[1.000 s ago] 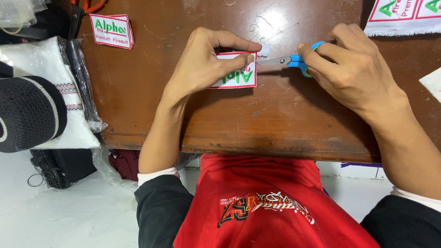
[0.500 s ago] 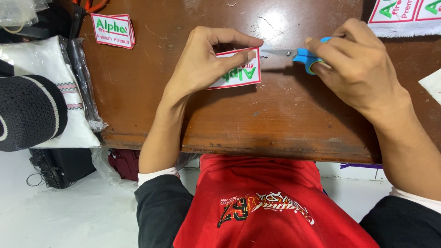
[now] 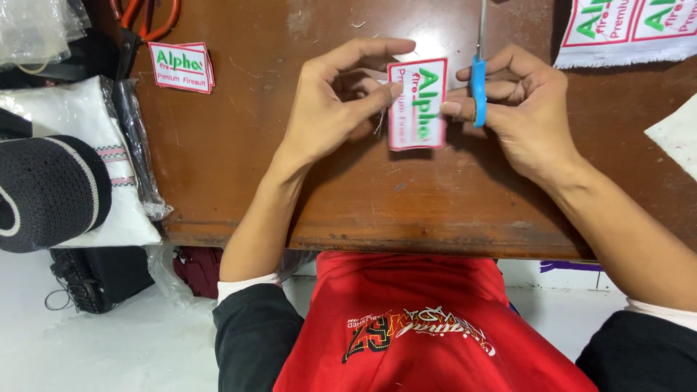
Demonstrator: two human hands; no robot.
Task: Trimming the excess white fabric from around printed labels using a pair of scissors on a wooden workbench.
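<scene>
Above the table (image 3: 239, 145), the left hand (image 3: 327, 109) pinches the label (image 3: 417, 104) with the right hand (image 3: 519, 109), whose fingers also grip scissors (image 3: 478, 69), so the blades could nick the label if it slips.

left hand (image 3: 330, 109) pinching, right hand (image 3: 519, 109) fingers curled

A worn brown wooden table (image 3: 305, 189) carries a small stack of cut labels (image 3: 181, 67), an uncut label strip (image 3: 624, 29) and orange-handled shears (image 3: 145, 18).
</scene>
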